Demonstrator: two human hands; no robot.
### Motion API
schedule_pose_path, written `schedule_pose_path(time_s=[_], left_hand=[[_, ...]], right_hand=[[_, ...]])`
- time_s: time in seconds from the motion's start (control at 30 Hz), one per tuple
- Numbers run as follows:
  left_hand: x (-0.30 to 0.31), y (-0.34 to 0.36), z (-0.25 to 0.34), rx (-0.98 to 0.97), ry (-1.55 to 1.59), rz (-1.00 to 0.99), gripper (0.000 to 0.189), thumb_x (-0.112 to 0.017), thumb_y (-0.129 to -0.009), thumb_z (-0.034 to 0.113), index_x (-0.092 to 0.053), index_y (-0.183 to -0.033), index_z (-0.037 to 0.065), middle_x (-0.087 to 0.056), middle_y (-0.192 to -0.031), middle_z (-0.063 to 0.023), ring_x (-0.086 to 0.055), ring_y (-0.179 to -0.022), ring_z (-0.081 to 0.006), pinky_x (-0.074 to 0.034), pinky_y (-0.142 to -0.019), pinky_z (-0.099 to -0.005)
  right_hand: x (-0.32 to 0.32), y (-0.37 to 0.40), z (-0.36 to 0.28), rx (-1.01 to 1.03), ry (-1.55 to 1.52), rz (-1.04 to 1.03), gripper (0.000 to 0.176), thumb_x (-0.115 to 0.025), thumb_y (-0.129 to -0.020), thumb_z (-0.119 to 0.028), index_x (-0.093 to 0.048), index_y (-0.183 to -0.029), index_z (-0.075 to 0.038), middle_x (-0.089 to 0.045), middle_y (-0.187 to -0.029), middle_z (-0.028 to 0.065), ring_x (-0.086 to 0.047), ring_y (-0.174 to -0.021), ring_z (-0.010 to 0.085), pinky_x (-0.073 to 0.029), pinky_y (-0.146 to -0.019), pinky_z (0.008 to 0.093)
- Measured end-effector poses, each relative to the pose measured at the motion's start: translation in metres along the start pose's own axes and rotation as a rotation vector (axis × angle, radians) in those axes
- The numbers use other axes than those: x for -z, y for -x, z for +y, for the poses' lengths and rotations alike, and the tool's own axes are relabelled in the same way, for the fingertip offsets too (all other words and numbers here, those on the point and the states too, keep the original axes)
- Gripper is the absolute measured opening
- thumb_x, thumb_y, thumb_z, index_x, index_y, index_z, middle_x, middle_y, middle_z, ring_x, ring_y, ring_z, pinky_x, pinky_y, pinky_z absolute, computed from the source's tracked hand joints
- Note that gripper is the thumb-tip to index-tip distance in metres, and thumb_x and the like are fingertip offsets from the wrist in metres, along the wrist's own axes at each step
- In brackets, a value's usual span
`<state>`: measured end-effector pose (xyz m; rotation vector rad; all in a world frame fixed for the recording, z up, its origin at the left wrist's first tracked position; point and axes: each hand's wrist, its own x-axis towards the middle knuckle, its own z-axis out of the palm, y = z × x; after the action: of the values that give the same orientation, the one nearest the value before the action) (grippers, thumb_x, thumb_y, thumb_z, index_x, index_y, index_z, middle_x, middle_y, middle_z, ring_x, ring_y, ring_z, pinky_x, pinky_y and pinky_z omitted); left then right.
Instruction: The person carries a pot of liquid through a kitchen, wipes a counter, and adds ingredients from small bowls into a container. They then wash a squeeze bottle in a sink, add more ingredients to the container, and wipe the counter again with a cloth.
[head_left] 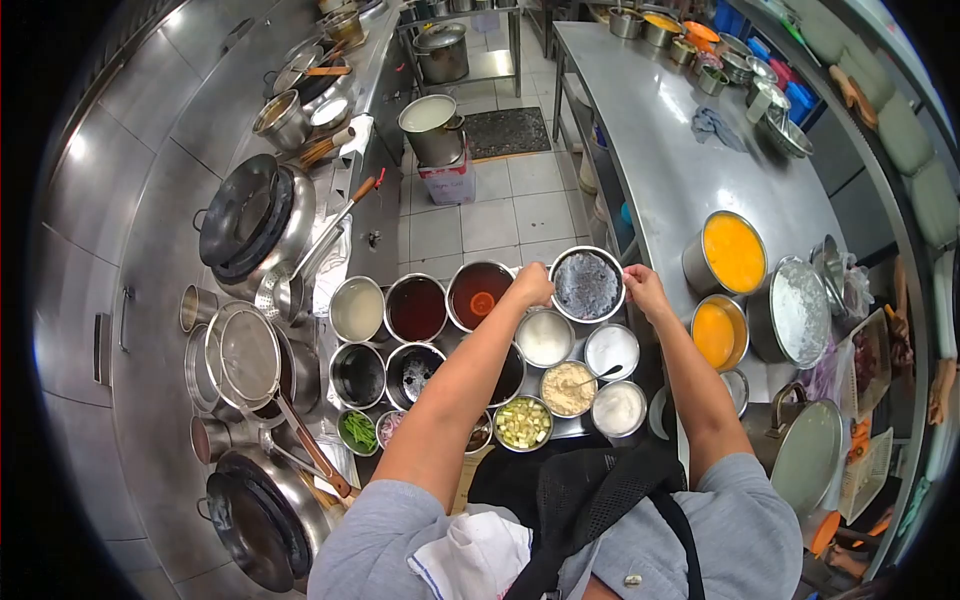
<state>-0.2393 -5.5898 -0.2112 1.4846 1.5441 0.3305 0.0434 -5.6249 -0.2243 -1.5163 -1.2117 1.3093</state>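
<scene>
Both my hands are at a round steel pot (588, 285) with dark, whitish-streaked contents, in the back row of containers. My left hand (534, 284) is closed on its left rim. On the right side, my right hand (644, 288) pinches the rim. Left of the pot stand containers of reddish-brown liquid (417, 308), one with an orange slice (482, 303) in it. In front are bowls of white contents (545, 338), a beige powder (569, 388) with a spoon, and diced green pieces (523, 422).
Woks (240, 215) and a strainer (250, 352) line the stove at left. Pots of orange liquid (734, 252) stand on the right steel counter (660, 150). A large pot (431, 128) sits on a box in the aisle. Parts of other people's arms show at far right.
</scene>
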Motion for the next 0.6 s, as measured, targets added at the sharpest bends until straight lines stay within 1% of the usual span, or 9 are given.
schedule_pose_path(time_s=[0.1,0.13,0.23,0.27,0.3,0.37,0.4,0.47,0.6], left_hand=[[-0.003,-0.002,0.001,-0.044,-0.122,-0.032,0.022,-0.07,-0.075,0.005,-0.07,-0.09,-0.01,-0.073,-0.084,-0.0238,-0.074,-0.081,-0.0343,-0.057,-0.081,-0.0402],[-0.006,-0.003,0.0,0.012,-0.061,-0.049,0.021,-0.071,-0.073,0.005,-0.07,-0.088,-0.009,-0.073,-0.079,-0.0222,-0.074,-0.077,-0.0334,-0.057,-0.078,-0.0396],[-0.022,-0.016,-0.017,-0.045,-0.05,-0.074,0.02,-0.069,-0.074,0.005,-0.07,-0.089,-0.008,-0.072,-0.072,-0.0199,-0.074,-0.072,-0.0324,-0.057,-0.075,-0.0387],[-0.027,-0.018,-0.022,-0.006,0.01,-0.056,0.023,-0.068,-0.076,0.007,-0.069,-0.092,-0.009,-0.072,-0.081,-0.0229,-0.074,-0.08,-0.0348,-0.057,-0.078,-0.0408],[-0.027,-0.013,-0.018,-0.004,0.008,-0.055,0.023,-0.068,-0.076,0.007,-0.069,-0.092,-0.009,-0.072,-0.081,-0.0229,-0.074,-0.08,-0.0348,-0.057,-0.078,-0.0408],[-0.026,-0.002,-0.012,-0.093,-0.202,0.004,0.026,-0.064,-0.079,0.01,-0.069,-0.098,-0.008,-0.071,-0.096,-0.0275,-0.072,-0.093,-0.0375,-0.056,-0.083,-0.0445],[-0.02,0.011,-0.002,-0.06,-0.204,-0.006,0.029,-0.06,-0.082,0.012,-0.07,-0.103,-0.005,-0.068,-0.111,-0.0291,-0.068,-0.105,-0.0391,-0.054,-0.089,-0.0468],[-0.005,0.041,0.018,-0.069,-0.26,0.007,0.03,-0.059,-0.083,0.012,-0.07,-0.105,-0.004,-0.068,-0.113,-0.0275,-0.067,-0.108,-0.0387,-0.054,-0.091,-0.0464],[-0.002,0.067,0.014,-0.056,-0.461,-0.043,0.031,-0.057,-0.087,0.012,-0.07,-0.111,-0.001,-0.068,-0.119,-0.0216,-0.066,-0.112,-0.0369,-0.054,-0.093,-0.0454]], right_hand=[[0.002,0.006,-0.001,-0.065,-0.005,0.021,0.014,-0.06,-0.1,-0.014,-0.064,-0.105,-0.002,-0.065,-0.079,0.0013,-0.057,-0.06,0.0084,-0.047,-0.054,0.0236],[0.003,0.006,0.002,-0.057,0.008,0.026,0.014,-0.061,-0.099,-0.015,-0.065,-0.105,-0.003,-0.065,-0.08,0.001,-0.057,-0.059,0.0087,-0.047,-0.053,0.0242],[0.004,0.008,0.011,-0.059,0.011,0.043,0.013,-0.061,-0.099,-0.014,-0.065,-0.105,-0.003,-0.065,-0.08,0.0009,-0.057,-0.06,0.0085,-0.048,-0.054,0.0244],[0.003,0.009,0.012,-0.084,0.006,0.056,0.013,-0.061,-0.099,-0.014,-0.065,-0.105,-0.003,-0.065,-0.08,0.0012,-0.057,-0.061,0.0087,-0.048,-0.055,0.0244],[0.003,0.009,0.014,-0.084,0.004,0.055,0.013,-0.061,-0.099,-0.014,-0.065,-0.105,-0.003,-0.065,-0.08,0.0012,-0.057,-0.061,0.0087,-0.048,-0.055,0.0244],[0.004,0.01,0.021,-0.079,0.002,0.073,0.014,-0.061,-0.099,-0.014,-0.065,-0.106,-0.003,-0.065,-0.079,0.0014,-0.057,-0.061,0.0089,-0.049,-0.056,0.0243],[0.005,0.011,0.023,-0.085,-0.004,0.072,0.014,-0.061,-0.099,-0.014,-0.065,-0.106,-0.003,-0.065,-0.079,0.0014,-0.057,-0.061,0.0089,-0.049,-0.056,0.0243],[0.006,0.011,0.022,-0.056,-0.034,0.05,0.014,-0.058,-0.1,-0.013,-0.064,-0.105,-0.002,-0.065,-0.079,0.002,-0.057,-0.06,0.0089,-0.049,-0.054,0.0256],[0.009,0.014,0.016,-0.072,-0.022,0.015,0.016,-0.057,-0.101,-0.015,-0.065,-0.107,-0.003,-0.065,-0.08,0.0016,-0.057,-0.061,0.0086,-0.049,-0.055,0.0251]])
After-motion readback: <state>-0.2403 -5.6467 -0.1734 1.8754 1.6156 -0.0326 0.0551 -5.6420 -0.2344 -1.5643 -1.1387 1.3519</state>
